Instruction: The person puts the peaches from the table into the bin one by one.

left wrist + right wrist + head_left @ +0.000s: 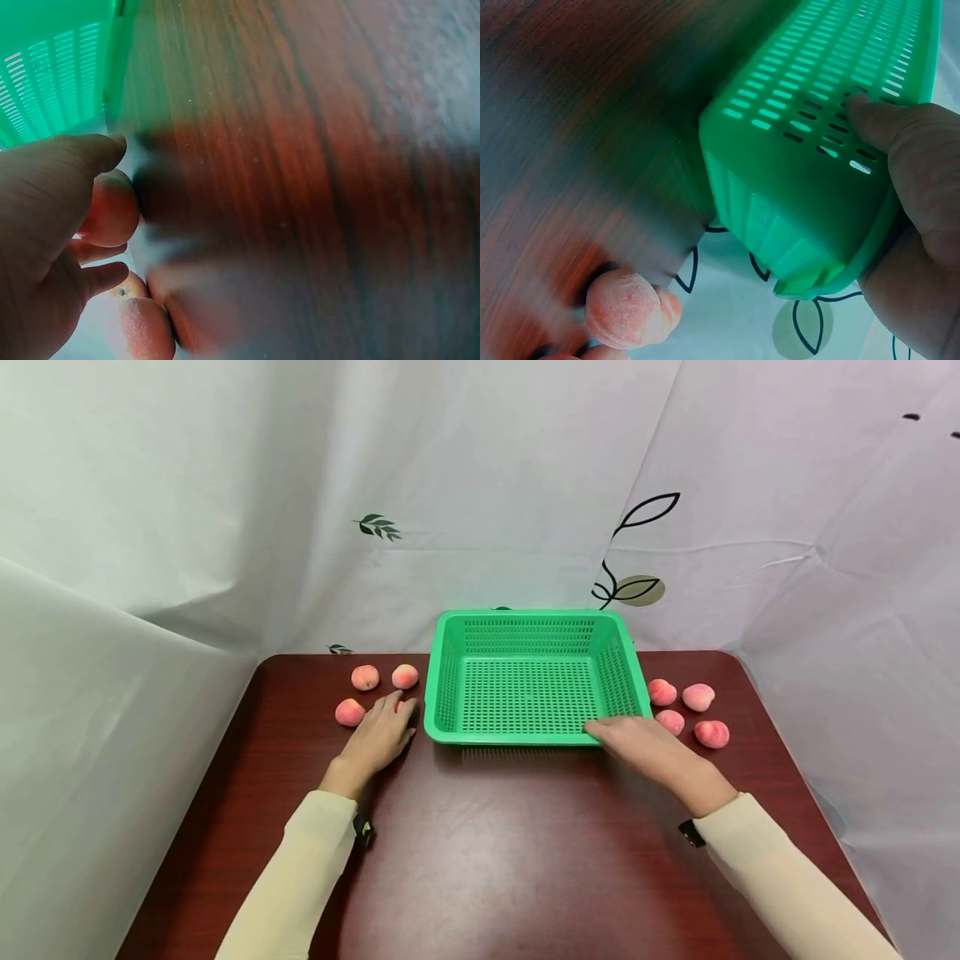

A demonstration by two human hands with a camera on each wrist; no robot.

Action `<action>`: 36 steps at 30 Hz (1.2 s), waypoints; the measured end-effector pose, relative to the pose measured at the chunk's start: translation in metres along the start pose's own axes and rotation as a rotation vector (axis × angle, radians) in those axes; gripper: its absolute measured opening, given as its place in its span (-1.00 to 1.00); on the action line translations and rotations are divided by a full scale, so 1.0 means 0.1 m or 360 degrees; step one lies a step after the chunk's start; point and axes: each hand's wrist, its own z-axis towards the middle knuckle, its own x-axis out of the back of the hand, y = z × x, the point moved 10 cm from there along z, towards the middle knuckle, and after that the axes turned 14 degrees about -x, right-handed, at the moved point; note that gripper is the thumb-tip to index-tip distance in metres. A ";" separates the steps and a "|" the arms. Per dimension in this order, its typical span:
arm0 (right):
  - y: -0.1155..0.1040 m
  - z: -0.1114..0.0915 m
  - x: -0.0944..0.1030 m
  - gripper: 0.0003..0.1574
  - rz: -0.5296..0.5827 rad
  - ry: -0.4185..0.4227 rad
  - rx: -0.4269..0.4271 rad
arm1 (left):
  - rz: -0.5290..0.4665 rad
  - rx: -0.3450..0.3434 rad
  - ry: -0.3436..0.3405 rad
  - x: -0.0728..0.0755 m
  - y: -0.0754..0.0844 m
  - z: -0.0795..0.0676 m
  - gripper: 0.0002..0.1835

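In the head view a green plastic basket (525, 737) with slotted walls stands near the table's back edge. My right hand (645, 743) grips its front rim near the right corner; the right wrist view shows the thumb (889, 124) against the slotted outer wall (795, 172). Left of the basket, my left hand (378, 735) reaches over a pink peach (401, 707), mostly covered in the head view. From the left wrist, that peach (112, 210) shows between the thumb and fingers. Three more peaches lie around this hand, including one (349, 712) beside the fingers.
Right of the basket lie several peaches, among them one (712, 734) nearest the table's right edge. The dark red wooden table (510, 860) meets a pale hanging cloth (480, 485) behind and at both sides.
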 end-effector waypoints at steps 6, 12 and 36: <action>0.00 0.00 0.00 -0.62 -0.0013 0.0010 0.0003 | -0.0068 0.0017 -0.0020 -0.02 0.00 0.01 -0.55; -0.02 0.00 0.01 -0.61 -0.0026 0.0044 0.0022 | -0.0064 0.0013 0.0005 0.01 0.03 0.03 -0.65; -0.02 -0.01 0.02 -0.64 -0.0004 0.0076 0.0037 | -0.0033 -0.0056 0.0138 0.20 0.05 -0.01 -0.77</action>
